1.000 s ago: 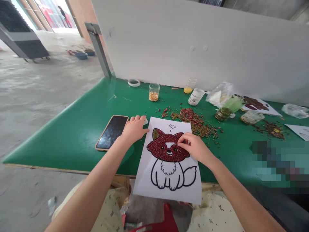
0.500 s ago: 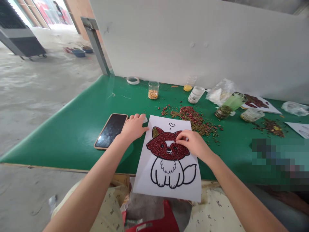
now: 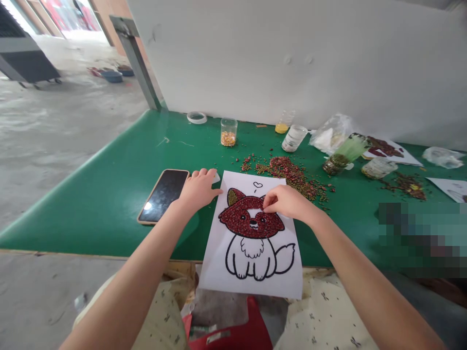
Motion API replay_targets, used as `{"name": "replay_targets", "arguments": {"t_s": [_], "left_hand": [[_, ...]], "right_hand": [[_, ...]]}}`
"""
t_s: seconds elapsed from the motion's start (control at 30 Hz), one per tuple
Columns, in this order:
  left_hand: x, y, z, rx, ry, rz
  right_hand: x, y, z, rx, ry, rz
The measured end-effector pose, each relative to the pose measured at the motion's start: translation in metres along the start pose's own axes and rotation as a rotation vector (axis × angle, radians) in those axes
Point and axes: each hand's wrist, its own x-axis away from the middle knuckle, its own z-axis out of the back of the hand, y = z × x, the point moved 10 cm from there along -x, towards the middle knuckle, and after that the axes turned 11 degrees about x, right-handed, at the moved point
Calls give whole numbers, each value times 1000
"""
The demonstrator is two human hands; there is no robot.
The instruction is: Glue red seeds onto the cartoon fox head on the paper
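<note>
A white sheet of paper [image 3: 215, 272] with a black-outlined cartoon animal lies at the table's front edge, its lower part overhanging. Dark red beans [image 3: 237, 218] cover most of the animal's head, and greenish beans fill the left ear; the body is bare white. My right hand [image 3: 286, 200] is over the right ear with thumb and fingers pinched together; whatever they hold is hidden. Left of the sheet, my left hand [image 3: 199, 189] rests with fingers spread, beside a smartphone [image 3: 162, 194]. A small white object [image 3: 216, 178] shows at its fingertips, partly covered.
Behind the sheet spreads a pile of loose red and green beans [image 3: 288, 170]. Further back are a cup of corn kernels [image 3: 228, 138], a white cup [image 3: 294, 138], a tipped green container [image 3: 345, 155], a plastic bag [image 3: 332, 133] and a tape roll [image 3: 197, 117]. A white panel [image 3: 255, 58] borders the table.
The whole view has shifted slightly. My right hand has moved a little up over the right ear, its fingers still pinched. My left hand stays beside the phone.
</note>
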Motion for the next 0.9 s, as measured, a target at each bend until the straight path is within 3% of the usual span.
{"name": "replay_targets", "arguments": {"t_s": [0.2, 0.53, 0.9], "left_hand": [[1, 0, 0, -3, 4, -2], [0, 0, 0, 7, 10, -2], [1, 1, 0, 1, 7, -11]], "right_hand": [[3, -6, 11, 35, 51, 19], [21, -14, 8, 97, 70, 24], [29, -41, 6, 456, 130, 53]]}}
